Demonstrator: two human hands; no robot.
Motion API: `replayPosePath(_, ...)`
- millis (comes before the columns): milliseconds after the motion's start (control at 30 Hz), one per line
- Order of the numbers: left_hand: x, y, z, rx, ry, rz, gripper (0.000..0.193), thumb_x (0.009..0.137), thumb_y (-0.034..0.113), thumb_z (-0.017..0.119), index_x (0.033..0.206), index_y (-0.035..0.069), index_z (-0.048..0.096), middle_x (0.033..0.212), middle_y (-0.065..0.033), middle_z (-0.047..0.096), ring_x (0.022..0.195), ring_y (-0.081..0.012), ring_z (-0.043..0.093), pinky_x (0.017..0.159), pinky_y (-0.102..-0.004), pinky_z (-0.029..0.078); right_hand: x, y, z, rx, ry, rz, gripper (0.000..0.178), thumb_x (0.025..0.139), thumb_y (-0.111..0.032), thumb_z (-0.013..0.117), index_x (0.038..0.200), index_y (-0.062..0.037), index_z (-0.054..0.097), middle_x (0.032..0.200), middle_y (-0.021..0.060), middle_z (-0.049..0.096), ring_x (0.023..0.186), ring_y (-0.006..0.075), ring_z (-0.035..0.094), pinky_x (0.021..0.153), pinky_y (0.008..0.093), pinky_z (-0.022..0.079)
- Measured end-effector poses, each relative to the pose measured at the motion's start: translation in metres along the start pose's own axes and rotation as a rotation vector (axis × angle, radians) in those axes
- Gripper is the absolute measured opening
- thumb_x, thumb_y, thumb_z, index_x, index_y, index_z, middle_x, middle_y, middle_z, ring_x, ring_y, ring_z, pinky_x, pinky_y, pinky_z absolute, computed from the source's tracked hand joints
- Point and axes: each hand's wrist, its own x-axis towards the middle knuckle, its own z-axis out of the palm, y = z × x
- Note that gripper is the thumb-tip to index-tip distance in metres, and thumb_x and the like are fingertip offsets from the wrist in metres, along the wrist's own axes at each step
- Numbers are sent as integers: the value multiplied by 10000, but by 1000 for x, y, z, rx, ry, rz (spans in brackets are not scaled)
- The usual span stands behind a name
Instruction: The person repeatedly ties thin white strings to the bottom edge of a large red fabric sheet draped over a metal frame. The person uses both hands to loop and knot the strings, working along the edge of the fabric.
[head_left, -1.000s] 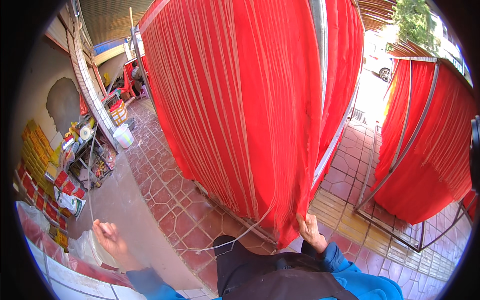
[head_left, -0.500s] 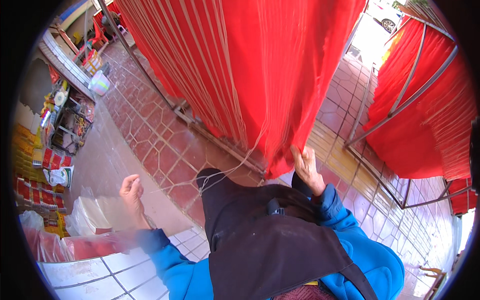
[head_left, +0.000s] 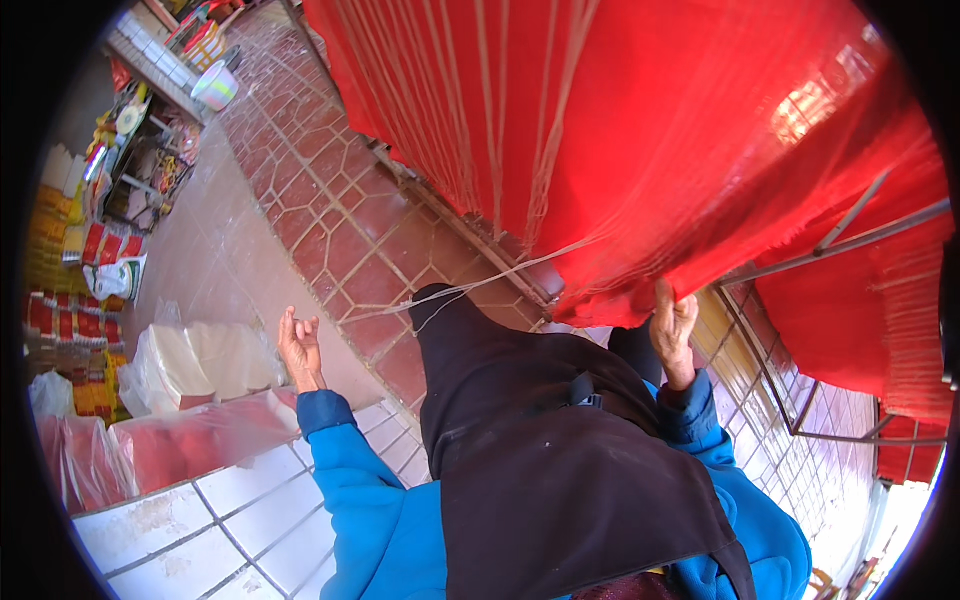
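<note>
A large red cloth [head_left: 660, 150] hangs in front of me, with pale threads [head_left: 490, 110] running down its face and gathered in bunches near the lower edge. My right hand [head_left: 675, 335] pinches the cloth's bottom corner between thumb and fingers. Off to the left, my left hand [head_left: 301, 348] is raised with curled fingers, thumb and fingertips together. A bundle of pale strands [head_left: 500, 274] stretches taut from the cloth across my dark apron [head_left: 570, 450] toward those fingertips; its thin end is hard to make out at the hand.
A metal frame [head_left: 850, 240] with more red cloth [head_left: 830, 330] stands at right. Plastic-wrapped stacks [head_left: 200, 365] lie at left, beside red and yellow packages [head_left: 75, 320]. A pale bucket [head_left: 215, 86] sits farther back on the red tiled floor [head_left: 330, 210].
The cloth's right side has swung out and spread to the right, my right hand moving that way with its corner. The strands now stretch straighter toward my raised left hand.
</note>
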Motion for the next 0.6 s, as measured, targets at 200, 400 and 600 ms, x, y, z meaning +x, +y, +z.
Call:
replayPosePath(200,19,25,-18,-130,6,33,196,888,272,613,968,93,613,498,53,308,443,-65,302,519,-248,339,-2,17,2,-78,75,-59,316,907,-98,538,603,-59,459,531,3,373,494,120,345,469,310,270)
replayPosePath(400,36,57,-4,114,155,164,188,854,258,658,898,81,609,500,66,279,415,-51,235,420,-223,218,-5,26,-2,-142,65,-32,328,923,-133,520,609,-66,453,496,-8,354,465,111,324,450,317,225)
replayPosePath(600,45,82,-2,387,428,406,158,814,230,691,817,102,599,525,89,313,427,-33,280,398,-202,240,-3,21,0,-105,60,-91,289,938,-132,483,664,-43,474,553,3,402,507,110,361,470,303,254)
